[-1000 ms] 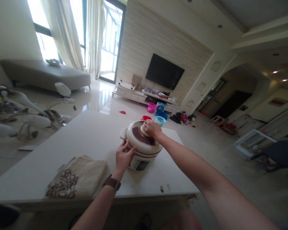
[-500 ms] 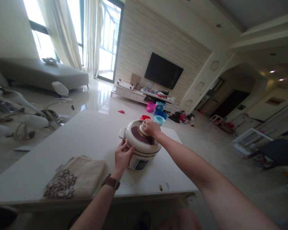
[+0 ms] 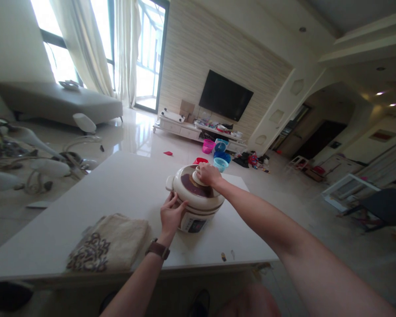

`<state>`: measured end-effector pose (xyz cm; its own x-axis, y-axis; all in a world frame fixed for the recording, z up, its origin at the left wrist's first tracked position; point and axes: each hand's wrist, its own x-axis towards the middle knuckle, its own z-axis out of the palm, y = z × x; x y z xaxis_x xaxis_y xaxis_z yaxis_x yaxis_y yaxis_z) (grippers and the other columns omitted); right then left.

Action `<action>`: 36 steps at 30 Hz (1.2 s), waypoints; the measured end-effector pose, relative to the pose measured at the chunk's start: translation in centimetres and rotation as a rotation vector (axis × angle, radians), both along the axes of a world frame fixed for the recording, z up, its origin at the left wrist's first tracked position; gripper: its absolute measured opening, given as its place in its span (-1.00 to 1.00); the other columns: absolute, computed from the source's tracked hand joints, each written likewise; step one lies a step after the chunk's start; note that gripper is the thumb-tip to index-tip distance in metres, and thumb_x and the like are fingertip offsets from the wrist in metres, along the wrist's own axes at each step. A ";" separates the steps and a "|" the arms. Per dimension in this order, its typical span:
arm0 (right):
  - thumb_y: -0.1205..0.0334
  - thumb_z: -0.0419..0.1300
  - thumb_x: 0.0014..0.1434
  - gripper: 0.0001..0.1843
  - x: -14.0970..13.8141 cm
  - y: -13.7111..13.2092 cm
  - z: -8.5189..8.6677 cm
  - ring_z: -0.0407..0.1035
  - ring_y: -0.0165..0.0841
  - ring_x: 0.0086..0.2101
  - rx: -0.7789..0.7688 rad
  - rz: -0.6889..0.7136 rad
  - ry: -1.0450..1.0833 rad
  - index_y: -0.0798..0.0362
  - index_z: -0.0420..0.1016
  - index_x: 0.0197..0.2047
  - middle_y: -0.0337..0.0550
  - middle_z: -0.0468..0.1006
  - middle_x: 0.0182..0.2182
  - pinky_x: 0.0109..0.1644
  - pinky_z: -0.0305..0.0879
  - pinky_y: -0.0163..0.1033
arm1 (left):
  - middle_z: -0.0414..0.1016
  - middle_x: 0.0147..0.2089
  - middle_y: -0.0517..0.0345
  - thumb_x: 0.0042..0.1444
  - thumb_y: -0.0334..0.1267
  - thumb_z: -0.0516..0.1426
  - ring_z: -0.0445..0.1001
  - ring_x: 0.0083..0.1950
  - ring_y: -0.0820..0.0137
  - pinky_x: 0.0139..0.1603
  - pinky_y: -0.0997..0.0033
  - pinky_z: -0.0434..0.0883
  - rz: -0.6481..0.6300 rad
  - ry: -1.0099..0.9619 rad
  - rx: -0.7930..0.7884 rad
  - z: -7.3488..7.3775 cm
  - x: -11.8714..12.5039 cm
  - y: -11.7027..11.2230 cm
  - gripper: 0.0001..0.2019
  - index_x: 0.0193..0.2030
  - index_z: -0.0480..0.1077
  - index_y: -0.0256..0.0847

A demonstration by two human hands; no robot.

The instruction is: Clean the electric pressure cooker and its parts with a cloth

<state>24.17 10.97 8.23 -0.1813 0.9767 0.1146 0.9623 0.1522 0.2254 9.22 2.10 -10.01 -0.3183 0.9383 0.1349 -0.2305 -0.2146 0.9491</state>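
Observation:
A cream electric cooker point(image 3: 201, 215) with brown bands and a dark front panel stands upright on the white table. Its glass lid point(image 3: 189, 182) sits on top, see-through with dark brown showing beneath. My right hand point(image 3: 209, 174) is closed around the lid's pale knob. Lower down, my left hand point(image 3: 172, 212) grips the cooker's near left side just under the rim, thumb and fingers pressed to the body, close to the left side handle point(image 3: 169, 182). A brown watch is on the left wrist. A folded beige cloth point(image 3: 125, 240) with a dark pattern lies to the left.
The white table point(image 3: 119, 189) carries two small objects near its front edge, one a yellow-and-dark piece point(image 3: 223, 257). Beyond it, pink, red and blue baskets point(image 3: 221, 164) stand on the floor. White machine parts with hoses point(image 3: 49, 167) crowd the left.
My view has shifted slightly, so the table and cooker sit a little farther right. Both hands keep their places on the cooker and the lid knob.

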 end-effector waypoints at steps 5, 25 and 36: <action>0.03 0.08 0.52 -0.59 0.8 -0.5 -0.2 0.57 -0.05 0.16 0.008 -0.001 0.009 0.08 0.44 0.27 0.19 0.62 0.24 0.20 0.47 -0.08 | 0.46 0.52 -0.11 0.00 -0.23 0.55 0.35 0.59 -0.01 0.67 0.05 0.22 0.029 0.047 0.025 0.5 0.5 -0.8 -0.47 0.16 0.71 -0.19; 0.02 0.04 0.54 -0.54 0.1 -0.4 -1.3 0.56 -0.01 0.17 0.002 -0.057 0.038 0.09 0.41 0.32 0.22 0.59 0.25 0.19 0.51 0.00 | 0.41 0.55 -0.10 -0.08 -0.25 0.59 0.42 0.55 0.00 0.61 -0.01 0.33 -0.075 0.088 0.037 0.6 -0.5 -0.8 -0.11 0.44 0.50 -0.10; 0.03 0.03 0.54 -0.52 -0.3 -0.5 -1.2 0.55 0.01 0.17 0.008 -0.072 0.059 0.12 0.40 0.34 0.24 0.56 0.28 0.21 0.51 0.03 | 0.41 0.55 -0.01 -0.12 -0.17 0.59 0.53 0.45 -0.01 0.52 0.04 0.42 -0.035 0.249 -0.013 1.2 -0.5 -1.5 -0.01 0.51 0.43 0.02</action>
<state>23.91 10.46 6.98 -0.1032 0.9860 0.1308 0.9824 0.0804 0.1688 8.76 0.57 -8.81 -0.2439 0.9505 0.1925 0.0035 -0.1976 0.9803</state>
